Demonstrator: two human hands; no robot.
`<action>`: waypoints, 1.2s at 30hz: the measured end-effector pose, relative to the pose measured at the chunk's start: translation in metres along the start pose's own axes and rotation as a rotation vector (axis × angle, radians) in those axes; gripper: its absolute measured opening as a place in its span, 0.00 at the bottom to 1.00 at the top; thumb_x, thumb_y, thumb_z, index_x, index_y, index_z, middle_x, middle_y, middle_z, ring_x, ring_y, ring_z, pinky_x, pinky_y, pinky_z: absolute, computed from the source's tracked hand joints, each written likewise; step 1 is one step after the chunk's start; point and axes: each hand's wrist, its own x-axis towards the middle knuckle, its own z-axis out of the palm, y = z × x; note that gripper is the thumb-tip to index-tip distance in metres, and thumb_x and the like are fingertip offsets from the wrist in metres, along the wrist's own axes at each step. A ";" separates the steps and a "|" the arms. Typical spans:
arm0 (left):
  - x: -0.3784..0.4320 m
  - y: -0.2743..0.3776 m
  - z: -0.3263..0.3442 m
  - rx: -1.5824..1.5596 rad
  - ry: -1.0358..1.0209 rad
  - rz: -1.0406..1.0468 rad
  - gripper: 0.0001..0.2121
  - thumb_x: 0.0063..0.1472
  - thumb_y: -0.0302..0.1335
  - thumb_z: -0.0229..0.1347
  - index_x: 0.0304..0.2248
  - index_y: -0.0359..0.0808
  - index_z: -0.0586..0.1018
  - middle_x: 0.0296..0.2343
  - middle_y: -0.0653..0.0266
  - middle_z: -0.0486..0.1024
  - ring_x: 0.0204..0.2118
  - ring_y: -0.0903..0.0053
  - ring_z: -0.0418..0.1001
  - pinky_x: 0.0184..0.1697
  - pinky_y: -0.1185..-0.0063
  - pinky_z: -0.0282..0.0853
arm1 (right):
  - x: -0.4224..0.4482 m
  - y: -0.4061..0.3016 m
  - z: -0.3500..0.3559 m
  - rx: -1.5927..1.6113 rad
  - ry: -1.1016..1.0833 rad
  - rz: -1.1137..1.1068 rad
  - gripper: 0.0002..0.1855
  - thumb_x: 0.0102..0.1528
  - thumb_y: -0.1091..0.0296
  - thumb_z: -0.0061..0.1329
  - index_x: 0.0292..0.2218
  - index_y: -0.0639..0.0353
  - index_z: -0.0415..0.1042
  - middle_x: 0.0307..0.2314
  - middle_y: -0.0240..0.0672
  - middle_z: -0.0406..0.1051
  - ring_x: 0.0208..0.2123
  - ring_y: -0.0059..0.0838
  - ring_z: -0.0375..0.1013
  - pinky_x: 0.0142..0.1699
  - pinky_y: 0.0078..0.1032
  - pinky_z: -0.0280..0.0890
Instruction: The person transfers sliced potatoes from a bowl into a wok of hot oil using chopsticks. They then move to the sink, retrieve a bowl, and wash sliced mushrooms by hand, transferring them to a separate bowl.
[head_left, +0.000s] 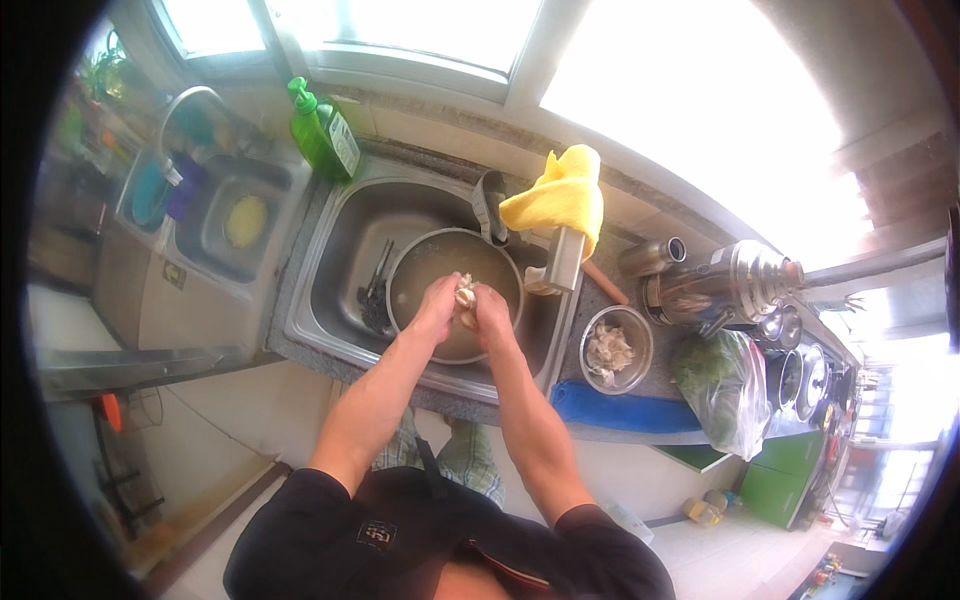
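Both my hands meet over a round metal basin (420, 262) of cloudy water standing in a steel sink (345, 225). Between them are pale whitish pieces (466, 294), perhaps mushrooms; the exact kind is unclear. My left hand (441, 301) closes on them from the left, my right hand (490, 309) from the right. To the right of the sink, a clear bowl (649, 352) holds more such pale pieces (609, 349). The undersides of the hands' load are hidden from view.
A yellow cloth (562, 187) hangs over the faucet (564, 259). A green pump bottle (324, 135) stands behind the sink's left corner. Dark tongs and a scrubber (373, 307) lie left of the basin. Rightward are a blue cloth (622, 407), a metal thermos (720, 285) and bagged greens (720, 382).
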 end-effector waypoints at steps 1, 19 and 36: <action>-0.005 0.004 0.004 0.015 0.007 0.001 0.16 0.71 0.36 0.49 0.48 0.33 0.76 0.39 0.61 0.77 0.41 0.73 0.76 0.44 0.72 0.71 | -0.003 -0.006 0.001 -0.022 0.008 0.007 0.13 0.63 0.62 0.43 0.40 0.58 0.75 0.32 0.33 0.74 0.31 0.25 0.74 0.31 0.28 0.69; -0.053 -0.043 0.143 0.081 -0.224 0.005 0.12 0.72 0.34 0.48 0.44 0.36 0.77 0.37 0.65 0.79 0.39 0.75 0.78 0.43 0.73 0.74 | -0.111 -0.098 -0.110 0.201 0.150 -0.091 0.15 0.67 0.61 0.41 0.46 0.60 0.73 0.38 0.35 0.76 0.36 0.29 0.76 0.39 0.29 0.72; -0.054 -0.117 0.247 -0.009 -0.505 -0.440 0.18 0.72 0.36 0.45 0.53 0.36 0.75 0.47 0.60 0.79 0.49 0.68 0.78 0.55 0.68 0.72 | -0.140 -0.096 -0.269 -0.202 0.495 -0.282 0.32 0.60 0.68 0.47 0.62 0.73 0.62 0.54 0.52 0.71 0.56 0.39 0.71 0.61 0.30 0.63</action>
